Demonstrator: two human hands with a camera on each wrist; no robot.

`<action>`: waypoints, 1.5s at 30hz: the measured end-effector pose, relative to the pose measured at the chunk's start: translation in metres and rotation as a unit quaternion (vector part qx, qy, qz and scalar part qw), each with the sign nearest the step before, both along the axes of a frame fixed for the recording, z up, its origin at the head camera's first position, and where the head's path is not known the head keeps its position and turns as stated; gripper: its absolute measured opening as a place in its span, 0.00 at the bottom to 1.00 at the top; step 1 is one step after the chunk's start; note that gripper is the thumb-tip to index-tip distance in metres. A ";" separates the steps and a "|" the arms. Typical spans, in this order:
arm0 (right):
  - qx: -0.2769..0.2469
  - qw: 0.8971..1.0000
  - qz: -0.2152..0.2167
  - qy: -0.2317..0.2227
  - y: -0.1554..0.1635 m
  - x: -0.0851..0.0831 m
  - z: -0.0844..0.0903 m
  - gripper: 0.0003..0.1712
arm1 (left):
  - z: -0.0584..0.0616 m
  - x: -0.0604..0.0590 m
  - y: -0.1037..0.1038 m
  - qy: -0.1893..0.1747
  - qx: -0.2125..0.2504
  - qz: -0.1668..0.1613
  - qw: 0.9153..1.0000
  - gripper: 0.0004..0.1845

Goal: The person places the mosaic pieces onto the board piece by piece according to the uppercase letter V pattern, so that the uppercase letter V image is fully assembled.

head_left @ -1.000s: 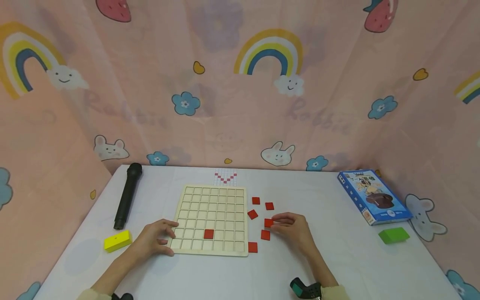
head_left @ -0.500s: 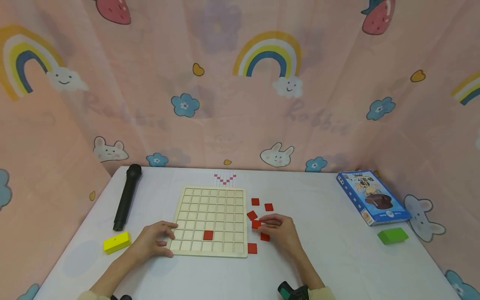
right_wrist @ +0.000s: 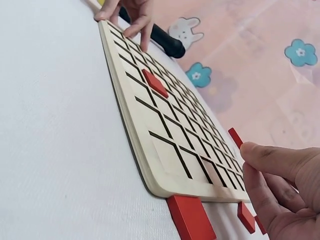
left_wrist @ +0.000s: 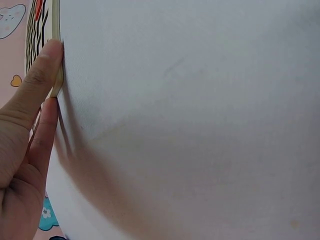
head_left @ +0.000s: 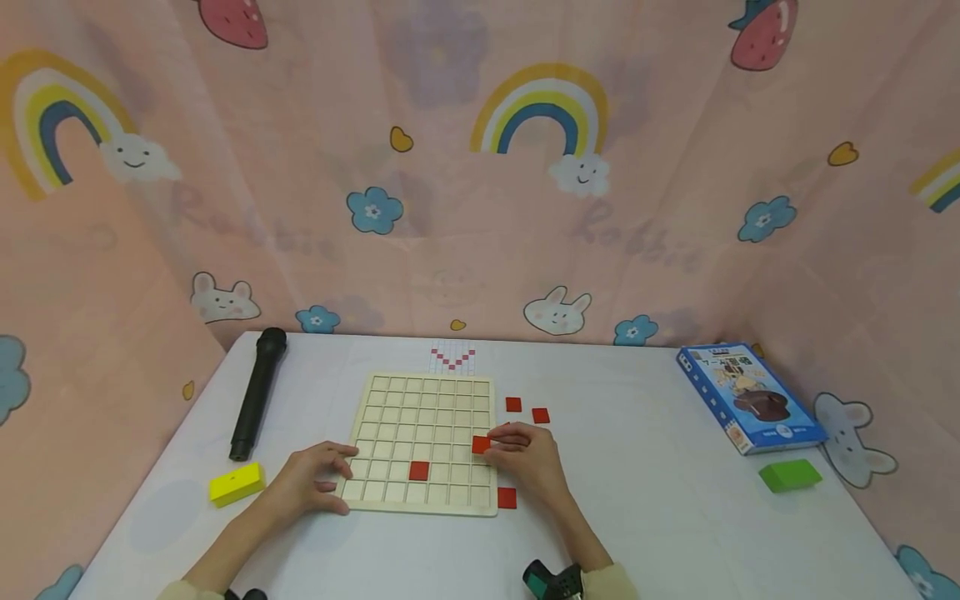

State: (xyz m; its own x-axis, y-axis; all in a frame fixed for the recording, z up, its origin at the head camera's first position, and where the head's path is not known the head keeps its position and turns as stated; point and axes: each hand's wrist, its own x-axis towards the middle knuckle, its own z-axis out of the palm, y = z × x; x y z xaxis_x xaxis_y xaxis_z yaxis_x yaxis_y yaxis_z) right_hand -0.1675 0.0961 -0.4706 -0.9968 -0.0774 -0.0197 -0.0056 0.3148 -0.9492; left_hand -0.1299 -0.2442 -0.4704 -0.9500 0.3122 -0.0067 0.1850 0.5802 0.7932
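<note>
Two bare hands, pale yellow sleeve cuffs, black wrist-worn cameras, one green-tipped

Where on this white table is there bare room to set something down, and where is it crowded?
Bare cloth lies between the red square tiles and the blue box, and along the near edge of the white table. It is crowded beside the wooden grid board, where the right hand pinches a tile.
</note>
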 end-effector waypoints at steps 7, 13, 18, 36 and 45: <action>0.008 1.000 0.017 0.016 -0.018 -0.003 -0.002 0.16 | 0.000 0.000 0.001 0.001 -0.006 0.002 1.000 0.21; 0.012 0.998 0.042 0.044 -0.032 -0.005 -0.002 0.15 | -0.001 -0.001 0.001 0.004 -0.016 0.004 1.000 0.21; 0.022 0.996 0.054 0.069 -0.045 -0.007 -0.001 0.14 | -0.001 -0.002 0.001 0.002 -0.018 0.007 1.000 0.21; -0.007 0.996 0.076 0.050 -0.078 -0.013 -0.010 0.14 | -0.002 -0.002 0.000 -0.001 -0.018 0.008 1.000 0.20; 0.007 0.993 0.102 0.064 -0.090 -0.017 -0.008 0.14 | -0.001 -0.001 0.002 -0.017 -0.007 0.019 1.000 0.21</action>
State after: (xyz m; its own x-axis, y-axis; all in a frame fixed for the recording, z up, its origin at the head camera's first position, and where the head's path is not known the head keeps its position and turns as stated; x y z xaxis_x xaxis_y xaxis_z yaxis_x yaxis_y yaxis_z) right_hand -0.1849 0.0066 -0.4787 -0.9551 -0.2775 0.1040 -0.1908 0.3073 -0.9323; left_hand -0.1306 -0.2425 -0.4711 -0.9603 0.2753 -0.0440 0.1349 0.5970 0.7908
